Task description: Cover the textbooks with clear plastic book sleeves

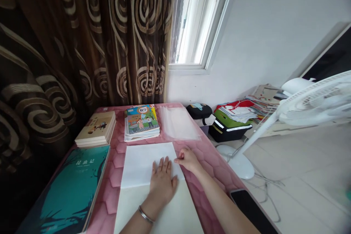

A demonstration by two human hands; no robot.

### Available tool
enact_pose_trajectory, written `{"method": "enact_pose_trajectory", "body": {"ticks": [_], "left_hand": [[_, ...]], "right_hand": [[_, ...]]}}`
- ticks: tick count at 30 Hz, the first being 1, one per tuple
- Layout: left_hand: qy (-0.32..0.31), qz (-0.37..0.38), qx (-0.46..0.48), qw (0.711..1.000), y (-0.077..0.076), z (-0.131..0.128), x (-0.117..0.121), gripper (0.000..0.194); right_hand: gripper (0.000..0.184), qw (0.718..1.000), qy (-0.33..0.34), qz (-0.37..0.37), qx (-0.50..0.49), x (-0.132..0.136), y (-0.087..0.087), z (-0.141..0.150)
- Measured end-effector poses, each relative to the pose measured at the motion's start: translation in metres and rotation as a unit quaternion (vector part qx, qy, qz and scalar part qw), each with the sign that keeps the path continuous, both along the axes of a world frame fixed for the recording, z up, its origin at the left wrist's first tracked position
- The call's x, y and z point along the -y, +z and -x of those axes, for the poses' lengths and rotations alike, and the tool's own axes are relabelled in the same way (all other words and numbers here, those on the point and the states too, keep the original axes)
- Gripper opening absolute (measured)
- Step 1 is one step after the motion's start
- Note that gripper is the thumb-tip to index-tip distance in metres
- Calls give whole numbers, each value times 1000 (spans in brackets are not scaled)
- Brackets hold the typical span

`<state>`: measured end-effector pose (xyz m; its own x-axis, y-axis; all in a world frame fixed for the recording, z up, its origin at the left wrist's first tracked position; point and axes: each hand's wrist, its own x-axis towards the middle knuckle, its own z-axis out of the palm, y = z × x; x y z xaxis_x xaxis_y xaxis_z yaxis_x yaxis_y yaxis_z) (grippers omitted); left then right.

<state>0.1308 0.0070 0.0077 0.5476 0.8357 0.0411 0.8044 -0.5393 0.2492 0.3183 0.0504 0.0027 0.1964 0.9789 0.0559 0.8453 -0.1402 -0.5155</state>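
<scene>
A white sheet (137, 164) lies in front of me, and a cream page (137, 208) adjoins it on the near side along a straight line. My left hand (162, 179), with a silver bangle at the wrist, rests flat across the white sheet, fingers stretched out. At the sheet's right edge, my right hand (188, 159) has its fingers curled in, thumb and forefinger pinching that edge. Just beyond the sheet sit a stack of colourful textbooks (142, 119) and a pile of clear plastic covers (179, 124).
On the pink quilted table cover (109, 201), a teal book (71, 190) and a stack of tan books (95, 128) lie left. A black phone-like slab (251, 208) lies at the right edge. A white fan (263, 128) and a black bin (227, 131) stand on the floor.
</scene>
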Motion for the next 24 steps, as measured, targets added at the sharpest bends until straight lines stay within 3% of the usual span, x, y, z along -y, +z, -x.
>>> {"method": "enact_pose_trajectory", "body": {"ticks": [7, 10, 14, 19, 24], "left_hand": [[2, -5, 8, 1000, 2, 0, 1, 62], [3, -9, 8, 1000, 4, 1, 2, 61], [3, -5, 8, 1000, 7, 1, 3, 61], [7, 11, 15, 1000, 12, 1, 4, 63], [7, 19, 30, 999, 11, 1, 3, 62]], "right_hand": [[30, 996, -77, 40, 29, -55, 14, 3], [33, 993, -107, 29, 49, -64, 15, 9], [33, 990, -118, -11, 79, -54, 11, 18], [17, 993, -75, -37, 87, -18, 1, 20], [13, 999, -17, -7, 33, 7, -5, 10]]}}
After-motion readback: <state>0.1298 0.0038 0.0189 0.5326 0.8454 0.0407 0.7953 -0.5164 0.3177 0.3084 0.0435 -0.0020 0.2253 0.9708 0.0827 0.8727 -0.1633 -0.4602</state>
